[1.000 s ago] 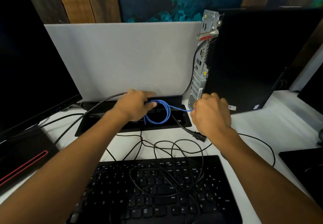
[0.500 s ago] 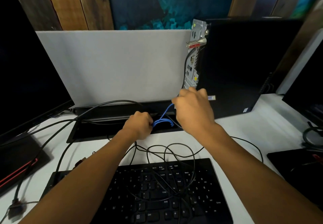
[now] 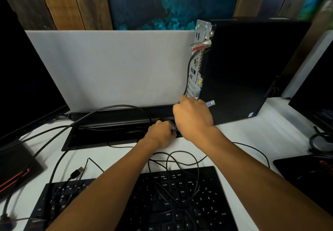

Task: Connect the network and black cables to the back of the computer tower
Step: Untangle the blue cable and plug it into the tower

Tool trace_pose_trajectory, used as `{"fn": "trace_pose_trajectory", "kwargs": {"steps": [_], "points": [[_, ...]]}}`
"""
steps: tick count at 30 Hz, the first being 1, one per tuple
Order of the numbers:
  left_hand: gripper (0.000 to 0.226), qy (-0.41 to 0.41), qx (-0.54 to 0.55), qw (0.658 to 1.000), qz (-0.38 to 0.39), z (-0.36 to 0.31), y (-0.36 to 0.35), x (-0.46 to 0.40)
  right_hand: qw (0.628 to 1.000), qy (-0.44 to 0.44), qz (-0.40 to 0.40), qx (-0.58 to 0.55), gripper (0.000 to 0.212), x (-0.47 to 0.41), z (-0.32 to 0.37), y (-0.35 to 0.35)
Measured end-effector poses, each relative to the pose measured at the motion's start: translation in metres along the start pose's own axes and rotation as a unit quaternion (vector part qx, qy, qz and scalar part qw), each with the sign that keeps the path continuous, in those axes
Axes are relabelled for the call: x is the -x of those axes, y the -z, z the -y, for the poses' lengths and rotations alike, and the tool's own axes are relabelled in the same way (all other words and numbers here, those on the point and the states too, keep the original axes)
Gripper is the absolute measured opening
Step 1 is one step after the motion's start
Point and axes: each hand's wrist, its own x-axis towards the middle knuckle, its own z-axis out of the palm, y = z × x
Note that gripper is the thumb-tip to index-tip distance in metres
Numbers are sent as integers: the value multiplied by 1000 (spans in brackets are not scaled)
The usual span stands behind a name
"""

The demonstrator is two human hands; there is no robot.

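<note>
- Since a second ago, the right hand (image 3: 193, 117) has risen from the desk's cable trough (image 3: 100, 137) to the foot of the computer tower (image 3: 252, 72), and the blue loop has been gathered out of sight into the left hand (image 3: 161, 134).
- Tower stands upright on the white desk (image 3: 252, 137), its metal rear panel (image 3: 197, 65) facing left; one dark lead already hangs from it.
- Keyboard (image 3: 180, 203) lies nearest, draped with loose black cables (image 3: 180, 158).
- Left hand is fisted around the slack of the network cable (image 3: 175, 128).
- Right hand pinches the cable's clear plug (image 3: 210, 103), which pokes out beside the panel's lower edge.
- Step in hand, I judge: seating the network plug. Next calls for finding the socket, turning the plug toward it, then pressing home.
</note>
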Motion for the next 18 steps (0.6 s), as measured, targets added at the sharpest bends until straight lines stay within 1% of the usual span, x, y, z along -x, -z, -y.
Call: {"fn": "trace_pose_trajectory", "kwargs": {"steps": [1, 3, 4, 5, 6, 8, 9, 10, 11, 12, 13, 14, 15, 16, 17, 18], "points": [[28, 9, 21, 999, 22, -2, -1, -3, 1000, 8, 0, -3, 27, 1, -2, -1], [41, 8, 69, 996, 56, -4, 3, -6, 999, 32, -9, -3, 26, 4, -5, -1], [48, 4, 71, 996, 62, -4, 8, -5, 999, 45, -18, 2, 26, 5, -7, 0], [51, 0, 53, 998, 46, -4, 16, -4, 998, 58, -32, 9, 26, 5, -9, 3], [50, -4, 23, 1000, 10, -4, 25, -3, 997, 65, -46, 17, 27, 4, -12, 7], [44, -29, -19, 995, -94, -6, 44, 1, 993, 86, -70, 30, 28, 0, -16, 13], [36, -56, 7, 988, -143, -10, 53, 1, 992, 101, -71, 31, 28, -4, -18, 14], [21, -83, 66, 977, -183, -16, 60, 4, 991, 116, -66, 26, 28, -8, -19, 15], [8, -112, 138, 964, -197, -22, 65, 6, 990, 127, -60, 12, 27, -13, -19, 15], [20, -141, 206, 949, -195, -28, 67, 7, 990, 129, -63, -9, 27, -17, -20, 15], [31, -166, 282, 929, -176, -30, 68, 8, 987, 131, -85, -29, 24, -21, -22, 14], [37, -173, 358, 905, -152, -30, 67, 8, 980, 140, -135, -46, 21, -23, -26, 11], [35, -176, 428, 877, -133, -28, 66, 6, 968, 148, -191, -66, 23, -25, -32, 8], [30, -165, 475, 857, -118, -27, 65, 6, 956, 149, -237, -90, 25, -24, -38, 5], [28, -145, 502, 845, -112, -25, 65, 3, 941, 148, -284, -108, 23, -23, -45, 3], [30, -119, 515, 842, -110, -25, 68, 2, 927, 144, -324, -120, 20, -22, -51, 3]]}}
